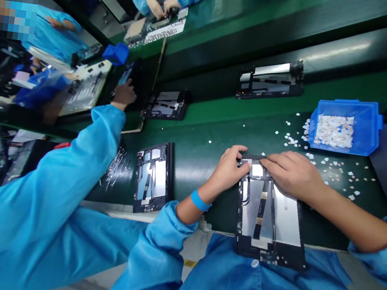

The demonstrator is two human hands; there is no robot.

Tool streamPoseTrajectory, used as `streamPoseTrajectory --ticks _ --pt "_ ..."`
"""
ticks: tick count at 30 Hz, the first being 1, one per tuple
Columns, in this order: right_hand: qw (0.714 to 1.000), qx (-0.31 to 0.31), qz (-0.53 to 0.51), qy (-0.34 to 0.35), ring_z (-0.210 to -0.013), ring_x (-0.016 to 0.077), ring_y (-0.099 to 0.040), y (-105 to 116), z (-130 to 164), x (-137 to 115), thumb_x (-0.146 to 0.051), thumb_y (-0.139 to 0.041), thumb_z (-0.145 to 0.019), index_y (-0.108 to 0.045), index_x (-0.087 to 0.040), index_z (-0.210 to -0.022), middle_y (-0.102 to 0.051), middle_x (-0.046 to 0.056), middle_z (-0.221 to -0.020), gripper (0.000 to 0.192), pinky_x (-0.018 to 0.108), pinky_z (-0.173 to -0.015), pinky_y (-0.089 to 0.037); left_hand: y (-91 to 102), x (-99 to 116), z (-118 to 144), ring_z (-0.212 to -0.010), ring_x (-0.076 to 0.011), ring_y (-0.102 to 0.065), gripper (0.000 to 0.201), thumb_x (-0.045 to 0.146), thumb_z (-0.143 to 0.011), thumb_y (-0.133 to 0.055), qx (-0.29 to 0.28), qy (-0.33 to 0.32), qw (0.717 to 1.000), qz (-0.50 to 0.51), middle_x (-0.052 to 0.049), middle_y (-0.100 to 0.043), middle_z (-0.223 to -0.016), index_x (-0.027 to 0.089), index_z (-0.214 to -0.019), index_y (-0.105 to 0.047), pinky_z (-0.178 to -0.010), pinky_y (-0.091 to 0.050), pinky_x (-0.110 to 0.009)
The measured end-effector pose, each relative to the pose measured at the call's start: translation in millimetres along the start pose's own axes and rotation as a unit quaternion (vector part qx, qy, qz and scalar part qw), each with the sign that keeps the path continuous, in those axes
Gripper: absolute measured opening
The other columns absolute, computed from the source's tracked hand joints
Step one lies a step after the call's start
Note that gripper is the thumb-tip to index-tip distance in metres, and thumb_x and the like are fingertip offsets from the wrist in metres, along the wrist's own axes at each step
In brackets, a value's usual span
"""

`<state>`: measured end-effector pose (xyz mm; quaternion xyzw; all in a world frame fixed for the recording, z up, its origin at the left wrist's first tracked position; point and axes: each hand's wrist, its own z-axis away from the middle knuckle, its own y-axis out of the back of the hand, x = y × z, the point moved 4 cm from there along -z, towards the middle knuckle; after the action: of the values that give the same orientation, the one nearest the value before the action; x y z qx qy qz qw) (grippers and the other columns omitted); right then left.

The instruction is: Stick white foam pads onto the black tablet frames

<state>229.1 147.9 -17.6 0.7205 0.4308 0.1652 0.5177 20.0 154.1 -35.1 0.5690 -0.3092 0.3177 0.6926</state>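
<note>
Down in the head view, an open-backed tablet (250, 214) lies on the green workbench (192, 178), its lower end jutting past the edge, while the left hand (226, 172) narrowly pinches its top-left corner and the right hand (292, 174) bends its fingers over the top edge, whether gripping anything small I can't tell. I'd judge the step to be fingertip work along that top edge, and the next move calls for light, even pressure beside those bared electronics.
</note>
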Motion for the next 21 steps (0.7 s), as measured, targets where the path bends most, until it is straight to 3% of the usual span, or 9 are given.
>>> streamPoseTrajectory --ticks 4,7,10,13,16,18,19,20,21 --pt "0.979 0.047 -0.051 -0.192 -0.109 0.0287 -0.067 26 44 5 -0.026 -0.051 -0.102 -0.072 -0.021 -0.127 -0.074 0.011 -0.121 0.033 0.043 -0.094 -0.051 7.2 -11 39 -0.101 -0.0210 -0.058 0.063 0.031 -0.090 -0.070 0.054 0.019 0.998 0.004 -0.010 -0.056 -0.124 0.020 -0.148 -0.049 -0.097 -0.050 -0.039" --pt "0.939 -0.011 -0.085 -0.333 -0.107 0.0312 -0.070 36 94 -4 -0.042 -0.051 -0.104 -0.068 -0.022 -0.133 -0.074 0.012 -0.121 0.039 0.045 -0.088 -0.056 1.6 -11 80 -0.098 -0.0222 -0.060 0.060 0.036 -0.096 -0.063 -0.023 0.027 0.999 0.005 -0.010 -0.058 -0.120 0.022 -0.152 -0.049 -0.096 -0.053 -0.042" --pt "0.916 -0.095 -0.157 -0.358 -0.093 0.0305 -0.072 35 117 -31 -0.053 -0.053 -0.101 -0.064 -0.023 -0.138 -0.073 0.012 -0.108 0.048 0.045 -0.078 -0.059 -10.6 -4 116 -0.119 -0.0288 -0.059 0.058 0.035 -0.097 -0.062 -0.087 0.005 0.996 0.012 -0.011 -0.061 -0.125 0.027 -0.153 -0.051 -0.109 -0.050 -0.046" --pt "0.902 -0.101 -0.240 -0.343 -0.085 0.0285 -0.071 35 91 -50 -0.053 -0.057 -0.100 -0.056 -0.023 -0.150 -0.071 0.011 -0.103 0.058 0.044 -0.071 -0.060 1.0 -7 130 -0.144 -0.0308 -0.048 0.065 0.036 -0.097 -0.060 -0.015 0.019 0.996 0.085 -0.013 -0.053 -0.152 0.028 -0.160 -0.043 -0.125 -0.038 -0.046" --pt "0.868 -0.095 -0.383 -0.303 -0.080 0.0238 -0.071 30 17 -33 -0.046 -0.065 -0.096 -0.066 -0.025 -0.139 -0.074 0.010 -0.107 0.048 0.039 -0.067 -0.060 58.6 -33 131 -0.152 -0.0284 -0.043 0.069 0.041 -0.095 -0.062 0.111 0.085 0.973 0.184 -0.007 -0.047 -0.164 0.027 -0.161 -0.044 -0.127 -0.036 -0.041" --pt "0.828 -0.086 -0.447 -0.326 -0.074 0.0203 -0.069 21 -45 9 -0.035 -0.078 -0.087 -0.076 -0.023 -0.121 -0.076 0.008 -0.098 0.036 0.034 -0.064 -0.057 119.3 -58 133 -0.144 -0.0274 -0.053 0.067 0.043 -0.090 -0.066 0.193 0.147 0.948 0.204 -0.005 -0.058 -0.155 0.027 -0.154 -0.053 -0.120 -0.045 -0.038" --pt "0.808 -0.030 -0.449 -0.381 -0.069 0.0177 -0.066 18 -74 40 -0.026 -0.084 -0.080 -0.079 -0.021 -0.111 -0.075 0.006 -0.090 0.031 0.030 -0.061 -0.053 152.1 -71 135 -0.136 -0.0272 -0.060 0.067 0.042 -0.087 -0.068 0.226 0.173 0.937 0.202 -0.005 -0.065 -0.147 0.027 -0.151 -0.056 -0.113 -0.052 -0.039" --pt "0.767 0.037 -0.461 -0.445 -0.065 0.0153 -0.064 13 -99 73 -0.017 -0.088 -0.074 -0.079 -0.018 -0.101 -0.074 0.004 -0.083 0.028 0.027 -0.058 -0.050 183.9 -84 138 -0.126 -0.0271 -0.066 0.067 0.040 -0.084 -0.069 0.253 0.196 0.927 0.198 -0.005 -0.071 -0.138 0.027 -0.149 -0.058 -0.104 -0.057 -0.039" --pt "0.702 0.107 -0.482 -0.514 -0.061 0.0136 -0.061 7 -119 103 -0.008 -0.090 -0.068 -0.077 -0.014 -0.087 -0.070 0.003 -0.074 0.024 0.026 -0.056 -0.046 212.8 -97 143 -0.119 -0.0272 -0.070 0.066 0.039 -0.081 -0.070 0.270 0.226 0.916 0.190 -0.004 -0.074 -0.129 0.027 -0.145 -0.060 -0.094 -0.061 -0.038"
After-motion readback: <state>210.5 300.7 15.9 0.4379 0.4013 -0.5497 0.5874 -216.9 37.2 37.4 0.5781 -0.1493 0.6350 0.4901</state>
